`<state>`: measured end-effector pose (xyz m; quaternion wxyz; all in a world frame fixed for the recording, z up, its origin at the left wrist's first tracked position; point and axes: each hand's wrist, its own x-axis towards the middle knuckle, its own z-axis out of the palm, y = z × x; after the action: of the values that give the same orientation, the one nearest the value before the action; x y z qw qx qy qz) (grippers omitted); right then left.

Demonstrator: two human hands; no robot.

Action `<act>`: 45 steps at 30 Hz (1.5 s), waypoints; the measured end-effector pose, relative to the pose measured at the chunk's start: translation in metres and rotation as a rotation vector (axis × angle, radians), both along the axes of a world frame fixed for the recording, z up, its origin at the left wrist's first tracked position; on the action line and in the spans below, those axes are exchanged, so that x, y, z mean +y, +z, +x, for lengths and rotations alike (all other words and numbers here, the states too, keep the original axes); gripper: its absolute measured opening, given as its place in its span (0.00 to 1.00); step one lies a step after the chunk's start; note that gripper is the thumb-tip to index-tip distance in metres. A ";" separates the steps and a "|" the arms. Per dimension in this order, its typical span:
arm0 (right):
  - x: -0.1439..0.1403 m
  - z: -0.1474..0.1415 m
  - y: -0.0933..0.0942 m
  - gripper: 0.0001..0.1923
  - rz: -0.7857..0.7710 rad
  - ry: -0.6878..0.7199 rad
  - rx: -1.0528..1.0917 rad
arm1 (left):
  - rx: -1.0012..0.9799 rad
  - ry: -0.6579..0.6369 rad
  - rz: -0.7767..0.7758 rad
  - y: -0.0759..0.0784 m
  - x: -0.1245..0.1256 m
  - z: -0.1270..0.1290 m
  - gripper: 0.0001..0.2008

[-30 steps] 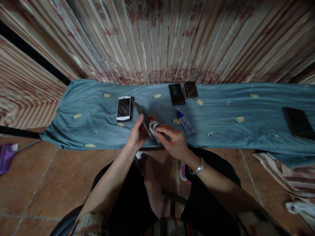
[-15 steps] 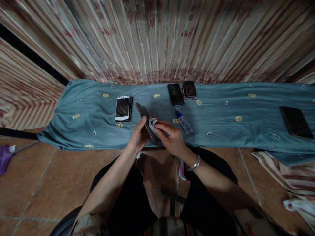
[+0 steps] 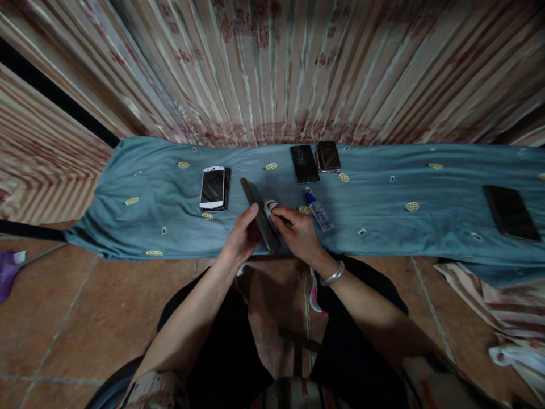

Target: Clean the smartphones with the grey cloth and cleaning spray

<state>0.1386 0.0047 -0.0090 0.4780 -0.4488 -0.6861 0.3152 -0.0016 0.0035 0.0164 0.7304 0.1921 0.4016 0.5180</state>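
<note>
My left hand (image 3: 243,232) is closed around a dark phone (image 3: 260,218), which it holds tilted on edge above the front of the cloth. The thumb lies along the phone's near side. My right hand (image 3: 298,232) pinches a crumpled white wipe (image 3: 269,207) against or close beside the phone's right face; whether they touch is hard to tell. Right of that hand lies a clear bottle with a blue cap (image 3: 320,211). To the left, a white phone (image 3: 212,188) rests on top of a dark one.
A teal patterned cloth (image 3: 374,227) covers the long bench. Toward the back are a black phone (image 3: 304,163) and a small stack of phones (image 3: 327,155). A dark tablet-like device (image 3: 511,212) lies far right. Striped curtains (image 3: 272,68) hang behind.
The phone in my left hand has shifted slightly right and turned more edge-on. My right hand and the wipe have moved a little right along with it.
</note>
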 end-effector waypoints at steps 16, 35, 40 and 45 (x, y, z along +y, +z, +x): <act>-0.020 -0.003 0.008 0.08 -0.040 0.057 -0.067 | 0.008 0.114 0.000 0.003 0.014 -0.020 0.14; -0.019 -0.003 0.016 0.08 -0.044 0.055 0.077 | 0.030 0.046 0.034 -0.005 0.006 -0.004 0.19; -0.009 -0.002 0.012 0.09 -0.040 0.000 0.105 | 0.064 -0.029 0.087 -0.007 0.000 -0.001 0.21; -0.003 0.000 0.016 0.12 0.079 -0.021 0.060 | 0.078 -0.076 0.097 -0.006 -0.006 0.004 0.24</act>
<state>0.1385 0.0021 0.0068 0.5191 -0.4271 -0.6786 0.2959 0.0019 -0.0022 0.0104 0.7233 0.2624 0.3966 0.5007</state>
